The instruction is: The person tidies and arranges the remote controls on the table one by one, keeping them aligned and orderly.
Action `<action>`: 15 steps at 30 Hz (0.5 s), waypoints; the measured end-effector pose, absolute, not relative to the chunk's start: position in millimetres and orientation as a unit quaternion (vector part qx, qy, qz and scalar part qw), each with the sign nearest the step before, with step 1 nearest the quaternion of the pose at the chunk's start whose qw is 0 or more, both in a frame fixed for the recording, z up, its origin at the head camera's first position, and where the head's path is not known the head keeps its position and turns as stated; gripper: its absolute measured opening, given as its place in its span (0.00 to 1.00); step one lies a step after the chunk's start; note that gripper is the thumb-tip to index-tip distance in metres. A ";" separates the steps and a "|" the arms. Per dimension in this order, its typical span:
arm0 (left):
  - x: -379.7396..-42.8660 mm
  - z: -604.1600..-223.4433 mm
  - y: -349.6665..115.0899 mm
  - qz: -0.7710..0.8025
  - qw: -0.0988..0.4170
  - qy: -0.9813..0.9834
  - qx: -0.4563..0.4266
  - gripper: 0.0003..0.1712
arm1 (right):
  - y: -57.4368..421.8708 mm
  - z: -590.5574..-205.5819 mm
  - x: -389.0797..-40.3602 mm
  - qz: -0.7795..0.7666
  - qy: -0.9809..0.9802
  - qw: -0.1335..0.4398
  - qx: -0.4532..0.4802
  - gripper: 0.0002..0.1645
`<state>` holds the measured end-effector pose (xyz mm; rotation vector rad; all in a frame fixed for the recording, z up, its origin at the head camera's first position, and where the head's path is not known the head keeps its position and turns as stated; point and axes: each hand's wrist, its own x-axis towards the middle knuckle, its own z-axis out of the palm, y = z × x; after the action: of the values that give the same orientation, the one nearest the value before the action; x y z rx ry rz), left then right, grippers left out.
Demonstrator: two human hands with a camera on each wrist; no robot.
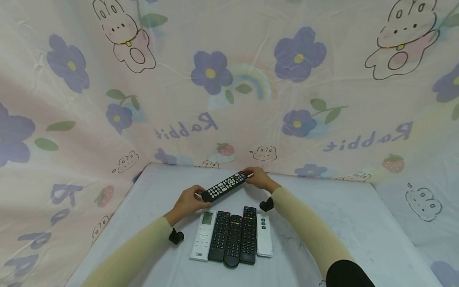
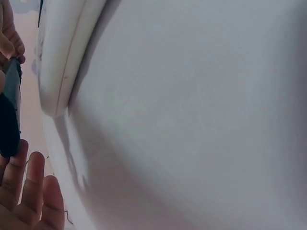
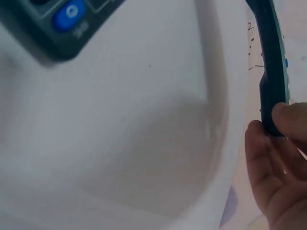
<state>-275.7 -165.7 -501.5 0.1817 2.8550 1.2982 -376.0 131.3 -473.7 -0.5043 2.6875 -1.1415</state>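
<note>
A black remote control point(image 1: 224, 186) with pale buttons is held at a slant, raised off the table, between both hands. My left hand point(image 1: 189, 201) pinches its lower left end. At the upper right end, with colored buttons, my right hand point(image 1: 259, 178) grips it between thumb and fingers. The right wrist view catches this remote point(image 3: 272, 52) edge-on, thumb on its button side. In the left wrist view the remote point(image 2: 8, 127) is partly cut off, with the left fingers point(image 2: 33, 187) beneath it.
Nearer the body several remotes lie side by side: a white one with a screen point(image 1: 203, 235), black ones including a round-ended one point(image 1: 233, 241), and a small white one point(image 1: 264, 235). They rest on a white-covered table point(image 1: 161, 179). A patterned curtain point(image 1: 251, 115) stands behind.
</note>
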 end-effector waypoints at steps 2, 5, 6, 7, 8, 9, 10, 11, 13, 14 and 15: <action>-271.7 -499.9 -168.6 0.409 -0.010 0.911 0.058 0.30 | 128.4 -473.2 -375.4 -0.388 0.901 0.093 -0.173 0.26; -265.5 -497.4 -173.0 0.401 -0.017 0.914 0.058 0.29 | 123.9 -472.1 -374.2 -0.388 0.899 0.099 -0.179 0.26; -263.5 -496.7 -174.4 0.396 -0.017 0.916 0.056 0.29 | 122.2 -471.5 -373.9 -0.385 0.899 0.100 -0.182 0.26; -261.5 -496.1 -175.8 0.389 -0.018 0.919 0.055 0.29 | 120.3 -470.7 -373.3 -0.384 0.899 0.101 -0.184 0.26; -259.8 -495.3 -177.0 0.383 -0.018 0.922 0.055 0.29 | 118.7 -470.0 -372.9 -0.382 0.899 0.103 -0.186 0.26; -258.1 -494.7 -178.2 0.377 -0.019 0.925 0.056 0.29 | 117.3 -469.3 -372.5 -0.381 0.899 0.103 -0.189 0.26; -256.6 -493.9 -179.3 0.371 -0.020 0.927 0.055 0.29 | 116.0 -468.7 -372.2 -0.378 0.900 0.104 -0.191 0.26; -254.9 -492.9 -180.2 0.366 -0.022 0.929 0.056 0.30 | 114.5 -467.8 -371.6 -0.377 0.900 0.105 -0.193 0.26; -251.7 -491.4 -181.8 0.361 -0.026 0.931 0.056 0.30 | 112.1 -466.6 -370.6 -0.376 0.899 0.106 -0.197 0.26; -249.9 -490.8 -182.5 0.360 -0.029 0.931 0.056 0.30 | 111.1 -466.1 -370.2 -0.376 0.898 0.107 -0.200 0.26; -248.4 -490.5 -183.4 0.358 -0.031 0.932 0.055 0.31 | 109.8 -465.4 -369.6 -0.376 0.898 0.108 -0.203 0.26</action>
<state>-248.4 -183.4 -490.5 0.1748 2.9874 1.1463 -369.6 109.8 -465.4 -0.5979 2.6416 -1.1076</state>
